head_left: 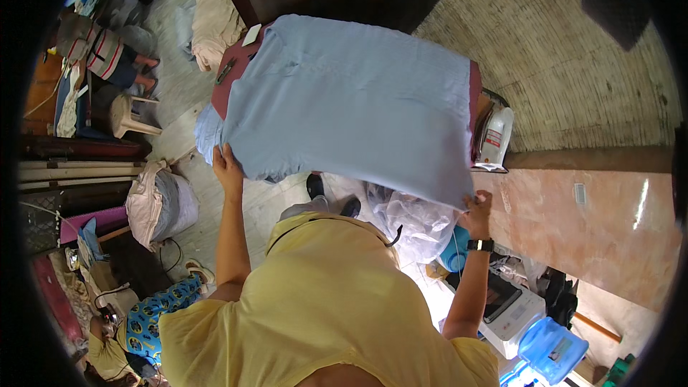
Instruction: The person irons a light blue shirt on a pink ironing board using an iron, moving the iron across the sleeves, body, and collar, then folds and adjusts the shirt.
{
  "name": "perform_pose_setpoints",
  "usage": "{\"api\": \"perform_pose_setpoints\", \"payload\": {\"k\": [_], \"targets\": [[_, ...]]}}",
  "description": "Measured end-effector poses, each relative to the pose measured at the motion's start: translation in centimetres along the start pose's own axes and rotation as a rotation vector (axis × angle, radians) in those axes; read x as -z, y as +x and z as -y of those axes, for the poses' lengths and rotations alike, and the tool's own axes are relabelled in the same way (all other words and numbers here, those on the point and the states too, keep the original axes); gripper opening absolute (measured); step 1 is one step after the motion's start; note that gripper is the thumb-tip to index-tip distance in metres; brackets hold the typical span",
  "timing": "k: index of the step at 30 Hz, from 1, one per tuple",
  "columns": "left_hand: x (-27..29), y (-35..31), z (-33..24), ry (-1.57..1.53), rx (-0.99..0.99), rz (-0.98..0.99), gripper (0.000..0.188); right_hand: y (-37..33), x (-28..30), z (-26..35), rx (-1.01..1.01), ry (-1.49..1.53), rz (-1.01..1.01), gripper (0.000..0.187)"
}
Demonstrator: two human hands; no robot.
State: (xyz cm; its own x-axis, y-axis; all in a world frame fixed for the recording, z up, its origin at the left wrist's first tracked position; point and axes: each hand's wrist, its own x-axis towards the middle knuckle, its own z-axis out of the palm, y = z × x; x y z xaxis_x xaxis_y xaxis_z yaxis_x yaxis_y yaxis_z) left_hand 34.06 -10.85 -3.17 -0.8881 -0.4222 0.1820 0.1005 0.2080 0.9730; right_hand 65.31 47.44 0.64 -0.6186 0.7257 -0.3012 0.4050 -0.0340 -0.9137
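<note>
In the head view, a big blue cloth lies spread over the red ironing board, and its near edge hangs off the side close to the person. The two hands are wide apart. The left hand pinches the cloth near the board's left end, and the right hand pinches a corner by its right end. A white iron sits at the board's right end. A small dark tool lies on its left end. Clear plastic bags are below the board.
</note>
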Motion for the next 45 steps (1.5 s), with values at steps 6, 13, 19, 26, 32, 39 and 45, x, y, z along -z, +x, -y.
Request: {"api": "perform_pose_setpoints", "payload": {"k": [6,13,19,26,32,39,45], "targets": [[5.7,-10.2,4.7,0.642,-0.070,0.076,0.023,-5.8,-0.6,-5.9,-0.334,-0.095,0.132,0.044],[9.8,-16.3,6.4,0.898,-0.058,0.042,0.027,-7.3,1.8,-17.4,-0.349,-0.417,0.229,0.036],[10.3,-17.3,5.7,1.033,0.186,0.105,0.027,-5.3,0.5,-16.7,-0.100,-0.694,0.115,0.042],[-4.1,0.6,-2.1,0.693,-0.562,0.080,0.030,8.9,-8.9,2.7,0.724,-0.790,-0.154,0.031],[-24.4,11.8,-9.2,0.475,-0.974,0.782,0.039,27.6,-15.6,8.3,0.705,-0.873,-0.269,0.030],[-36.1,16.7,-5.8,0.743,-0.965,1.306,0.043,35.7,-17.2,7.2,0.443,-0.746,-0.220,0.031],[-37.6,18.8,-6.8,0.771,-1.250,1.345,0.028,34.2,-17.4,8.1,0.616,-0.823,-0.222,0.027]]}}
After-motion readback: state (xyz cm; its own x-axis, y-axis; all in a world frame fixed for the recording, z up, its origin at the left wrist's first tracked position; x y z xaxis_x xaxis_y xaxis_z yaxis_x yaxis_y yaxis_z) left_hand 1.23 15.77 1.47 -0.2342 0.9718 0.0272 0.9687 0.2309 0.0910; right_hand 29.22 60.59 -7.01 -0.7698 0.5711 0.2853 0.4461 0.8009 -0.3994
